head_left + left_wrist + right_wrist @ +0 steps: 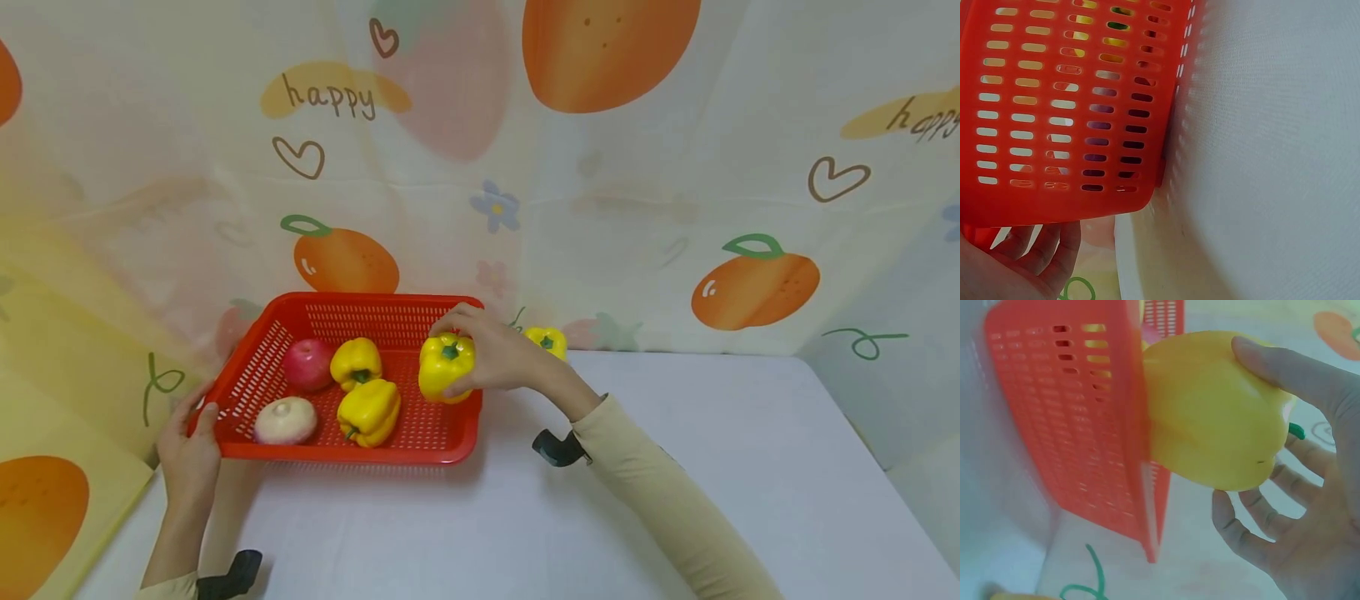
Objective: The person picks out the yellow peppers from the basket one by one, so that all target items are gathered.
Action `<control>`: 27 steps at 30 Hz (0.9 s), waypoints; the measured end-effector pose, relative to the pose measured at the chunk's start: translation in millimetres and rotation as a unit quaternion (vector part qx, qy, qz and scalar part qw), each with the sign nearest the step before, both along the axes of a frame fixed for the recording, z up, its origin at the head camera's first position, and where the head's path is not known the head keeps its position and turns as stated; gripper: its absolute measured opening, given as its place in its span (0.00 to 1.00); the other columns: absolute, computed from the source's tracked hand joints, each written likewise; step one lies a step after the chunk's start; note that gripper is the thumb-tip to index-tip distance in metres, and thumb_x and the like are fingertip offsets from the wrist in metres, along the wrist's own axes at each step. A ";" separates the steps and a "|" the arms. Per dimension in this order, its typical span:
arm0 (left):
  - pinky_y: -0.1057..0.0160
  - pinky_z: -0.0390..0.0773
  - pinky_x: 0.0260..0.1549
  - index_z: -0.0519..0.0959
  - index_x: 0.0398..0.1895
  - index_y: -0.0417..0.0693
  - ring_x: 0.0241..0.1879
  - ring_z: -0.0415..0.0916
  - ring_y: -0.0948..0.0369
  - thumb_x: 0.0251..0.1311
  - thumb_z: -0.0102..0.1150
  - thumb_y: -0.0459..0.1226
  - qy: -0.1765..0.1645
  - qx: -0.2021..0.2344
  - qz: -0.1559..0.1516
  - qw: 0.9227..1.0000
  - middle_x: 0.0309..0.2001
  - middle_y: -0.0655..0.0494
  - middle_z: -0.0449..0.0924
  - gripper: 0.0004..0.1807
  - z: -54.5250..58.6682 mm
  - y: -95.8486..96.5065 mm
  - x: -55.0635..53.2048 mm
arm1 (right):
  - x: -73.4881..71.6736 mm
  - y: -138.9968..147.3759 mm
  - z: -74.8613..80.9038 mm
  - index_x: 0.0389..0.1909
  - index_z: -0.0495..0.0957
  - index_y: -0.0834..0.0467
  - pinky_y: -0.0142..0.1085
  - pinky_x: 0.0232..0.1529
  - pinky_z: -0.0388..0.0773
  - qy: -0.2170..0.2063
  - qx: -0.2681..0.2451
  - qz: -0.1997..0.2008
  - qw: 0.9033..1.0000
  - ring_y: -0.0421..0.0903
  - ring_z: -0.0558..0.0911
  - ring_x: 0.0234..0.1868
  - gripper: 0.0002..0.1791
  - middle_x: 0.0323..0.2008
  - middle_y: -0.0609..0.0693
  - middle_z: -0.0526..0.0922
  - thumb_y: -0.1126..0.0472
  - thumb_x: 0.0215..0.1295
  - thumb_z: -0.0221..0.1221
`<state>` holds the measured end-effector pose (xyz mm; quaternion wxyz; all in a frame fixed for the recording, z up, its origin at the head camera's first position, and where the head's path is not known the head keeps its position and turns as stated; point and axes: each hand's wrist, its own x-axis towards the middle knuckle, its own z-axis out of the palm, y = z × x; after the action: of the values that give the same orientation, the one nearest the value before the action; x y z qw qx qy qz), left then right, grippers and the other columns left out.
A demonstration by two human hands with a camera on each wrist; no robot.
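Around your hands, a printed cloth [637,175] hangs behind the white counter [720,442], and on that counter stands a red basket [352,453] with slotted walls. In its left part you have a round pinkish-red fruit [308,364] toward the back and a pale, flattened bulb [286,420] nearer the front wall. Just right of these lie two yellow peppers, a rear one [356,363] and a front one [368,412], side by side toward the middle. A spare yellow pepper [547,342] sits outside, right of the basket near the cloth, and your right wrist partly hides it from the head view. Your left hand [189,442] grips the basket's left end, thumb over the rim. Your right hand [495,350] is clamped on the held yellow pepper [442,375], thumb on the near side and fingers on the far side, its green stem upward. That pepper lies over the right end of the basket, apart from the two inside. From your right wrist, the end wall's rim stands in front of its lower part, while most of it shows above the rim.
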<state>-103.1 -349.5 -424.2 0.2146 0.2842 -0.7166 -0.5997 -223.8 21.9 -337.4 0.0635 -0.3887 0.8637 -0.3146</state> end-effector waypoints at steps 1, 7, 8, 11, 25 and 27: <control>0.82 0.71 0.43 0.70 0.70 0.58 0.60 0.63 0.59 0.75 0.43 0.39 0.000 0.001 0.000 1.000 0.68 0.53 0.61 0.22 0.1 0.0 0.0 | 0.1 2.3 1.7 0.54 0.75 0.48 0.36 0.49 0.77 0.007 -0.006 0.000 1.000 0.42 0.71 0.52 0.35 0.53 0.42 0.72 0.50 0.42 0.77; 0.82 0.71 0.41 0.69 0.70 0.57 0.60 0.63 0.58 0.75 0.43 0.39 0.006 0.011 -0.003 1.000 0.68 0.52 0.61 0.22 0.0 -0.3 0.3 | 3.0 16.4 11.9 0.54 0.75 0.49 0.39 0.51 0.76 0.052 -0.018 -0.001 0.999 0.43 0.71 0.53 0.34 0.56 0.44 0.71 0.52 0.43 0.76; 0.82 0.71 0.41 0.70 0.70 0.58 0.60 0.63 0.58 0.75 0.43 0.39 0.007 0.013 -0.004 1.000 0.68 0.52 0.61 0.22 -0.2 -0.4 0.3 | 3.3 19.2 13.1 0.54 0.75 0.49 0.40 0.51 0.76 0.059 -0.015 -0.003 0.998 0.43 0.71 0.53 0.34 0.57 0.44 0.70 0.52 0.43 0.76; 0.83 0.71 0.40 0.70 0.69 0.58 0.61 0.63 0.58 0.75 0.43 0.38 0.010 0.015 -0.004 1.000 0.69 0.52 0.61 0.22 -0.4 -0.7 0.2 | 3.0 28.2 16.7 0.55 0.75 0.49 0.41 0.53 0.75 0.080 -0.002 -0.011 0.997 0.45 0.71 0.55 0.34 0.59 0.45 0.70 0.53 0.43 0.76; 0.83 0.69 0.47 0.69 0.70 0.60 0.61 0.62 0.61 0.75 0.42 0.39 -0.012 -0.020 0.004 1.000 0.68 0.57 0.62 0.22 -5.1 -3.0 -0.9 | -14.0 87.0 25.0 0.55 0.77 0.54 0.51 0.60 0.72 0.083 0.024 -0.056 0.995 0.51 0.70 0.60 0.35 0.59 0.49 0.73 0.55 0.42 0.77; 0.83 0.70 0.44 0.70 0.70 0.59 0.60 0.62 0.61 0.75 0.43 0.39 -0.012 -0.022 0.003 1.000 0.68 0.57 0.63 0.22 -5.1 -2.8 -1.5 | -14.2 98.7 27.8 0.55 0.76 0.55 0.52 0.60 0.71 0.078 0.018 -0.070 0.994 0.52 0.70 0.60 0.35 0.60 0.50 0.72 0.56 0.42 0.77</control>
<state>-104.5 -352.3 -429.2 0.2139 0.2892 -0.7311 -0.5797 -238.1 120.6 -309.6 -0.0191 -0.3491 0.8968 -0.2711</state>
